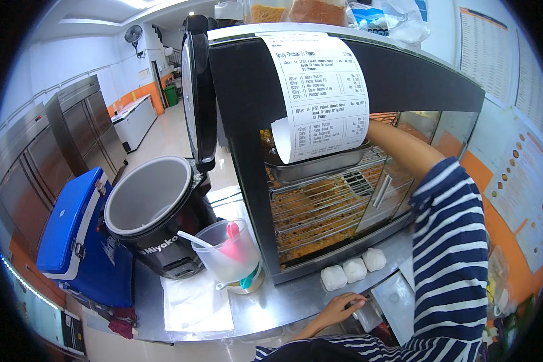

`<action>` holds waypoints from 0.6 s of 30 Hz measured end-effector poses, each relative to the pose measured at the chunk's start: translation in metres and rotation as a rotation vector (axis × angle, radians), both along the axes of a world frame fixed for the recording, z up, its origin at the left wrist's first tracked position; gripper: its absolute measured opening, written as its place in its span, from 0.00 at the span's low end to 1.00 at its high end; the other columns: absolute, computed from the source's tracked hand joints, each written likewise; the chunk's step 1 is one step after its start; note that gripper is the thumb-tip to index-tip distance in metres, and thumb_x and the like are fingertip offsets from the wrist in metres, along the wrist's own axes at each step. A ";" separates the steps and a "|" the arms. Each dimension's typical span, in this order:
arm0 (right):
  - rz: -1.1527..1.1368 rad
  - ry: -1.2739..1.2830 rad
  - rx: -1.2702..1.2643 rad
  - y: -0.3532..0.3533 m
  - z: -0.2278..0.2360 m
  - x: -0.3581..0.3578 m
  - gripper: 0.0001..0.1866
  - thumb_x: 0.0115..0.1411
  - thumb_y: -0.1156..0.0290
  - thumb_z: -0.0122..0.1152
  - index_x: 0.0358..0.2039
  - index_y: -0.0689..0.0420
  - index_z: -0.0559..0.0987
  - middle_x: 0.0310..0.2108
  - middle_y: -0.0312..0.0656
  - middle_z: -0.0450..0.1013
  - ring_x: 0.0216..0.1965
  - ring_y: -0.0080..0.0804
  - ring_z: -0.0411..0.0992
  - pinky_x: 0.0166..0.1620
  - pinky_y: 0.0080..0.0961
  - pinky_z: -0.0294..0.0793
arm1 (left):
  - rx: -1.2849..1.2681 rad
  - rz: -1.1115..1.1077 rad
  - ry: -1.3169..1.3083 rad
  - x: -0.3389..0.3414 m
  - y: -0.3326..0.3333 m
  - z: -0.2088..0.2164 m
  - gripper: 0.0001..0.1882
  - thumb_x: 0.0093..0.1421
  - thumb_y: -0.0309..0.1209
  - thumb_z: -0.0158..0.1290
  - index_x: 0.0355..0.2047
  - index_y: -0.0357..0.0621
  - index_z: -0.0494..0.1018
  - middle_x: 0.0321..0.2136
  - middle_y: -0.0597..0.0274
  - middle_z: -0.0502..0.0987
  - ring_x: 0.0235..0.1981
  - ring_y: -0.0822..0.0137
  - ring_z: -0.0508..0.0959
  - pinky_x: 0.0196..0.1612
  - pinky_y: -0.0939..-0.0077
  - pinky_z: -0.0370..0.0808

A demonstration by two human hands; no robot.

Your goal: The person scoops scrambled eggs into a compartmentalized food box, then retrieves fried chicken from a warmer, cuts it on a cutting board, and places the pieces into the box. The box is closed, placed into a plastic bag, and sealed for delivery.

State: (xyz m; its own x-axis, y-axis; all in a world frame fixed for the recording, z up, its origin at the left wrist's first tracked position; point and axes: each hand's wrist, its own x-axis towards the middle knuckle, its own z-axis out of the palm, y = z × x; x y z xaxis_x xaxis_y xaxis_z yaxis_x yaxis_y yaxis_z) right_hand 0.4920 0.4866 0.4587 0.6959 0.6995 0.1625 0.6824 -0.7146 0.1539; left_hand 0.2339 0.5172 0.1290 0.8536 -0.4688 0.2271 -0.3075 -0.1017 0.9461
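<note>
My right forearm [407, 148], in a striped sleeve, reaches through the side opening of a glass-fronted warming cabinet [344, 246]. A long printed receipt [322, 96] hangs down from the cabinet's top and hides my right hand. Behind the receipt's lower end, a metal tray [319, 169] with food sits on the wire rack. My left hand [339, 309] is low at the counter's near edge, its fingers loosely bent and apart, with nothing seen in them. Just beyond it, white wrapped bundles [354, 270] stand in a row against the cabinet.
Left of the cabinet stands an uncovered black rice cooker [169, 241], its lid [200, 96] raised. A clear jug [226, 253] with spoons and white paper sheets [194, 304] are before it. At the far left is a blue cooler box [90, 241]. Tubs [316, 13] sit atop the cabinet.
</note>
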 end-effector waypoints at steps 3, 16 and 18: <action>0.011 -0.016 0.003 0.000 0.002 -0.003 0.19 0.57 0.56 0.42 0.44 0.53 0.71 0.40 0.53 0.69 0.45 0.44 0.67 0.48 0.43 0.62 | 0.044 -0.054 0.080 -0.007 -0.004 0.001 0.16 0.59 0.40 0.44 0.40 0.43 0.71 0.37 0.57 0.73 0.41 0.62 0.72 0.44 0.72 0.67; 0.095 -0.120 0.041 0.001 0.005 -0.028 0.19 0.56 0.55 0.43 0.44 0.52 0.71 0.39 0.53 0.69 0.44 0.43 0.67 0.47 0.44 0.63 | 0.026 -0.089 -0.069 -0.037 -0.015 0.002 0.14 0.57 0.39 0.46 0.37 0.43 0.71 0.33 0.56 0.74 0.36 0.59 0.74 0.39 0.71 0.69; 0.119 -0.139 0.057 -0.014 0.007 -0.036 0.19 0.56 0.55 0.43 0.44 0.52 0.70 0.39 0.53 0.69 0.44 0.43 0.68 0.47 0.44 0.63 | 0.024 -0.056 -0.081 -0.040 -0.012 0.000 0.13 0.57 0.38 0.46 0.37 0.43 0.71 0.32 0.56 0.74 0.35 0.59 0.74 0.39 0.71 0.69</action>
State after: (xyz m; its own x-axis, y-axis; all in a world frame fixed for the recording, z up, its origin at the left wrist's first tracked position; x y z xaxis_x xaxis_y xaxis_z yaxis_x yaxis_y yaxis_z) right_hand 0.4563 0.4727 0.4657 0.5767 0.7626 0.2930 0.7379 -0.6401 0.2138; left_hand 0.1935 0.5056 0.1289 0.8051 -0.5214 0.2828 -0.3891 -0.1043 0.9153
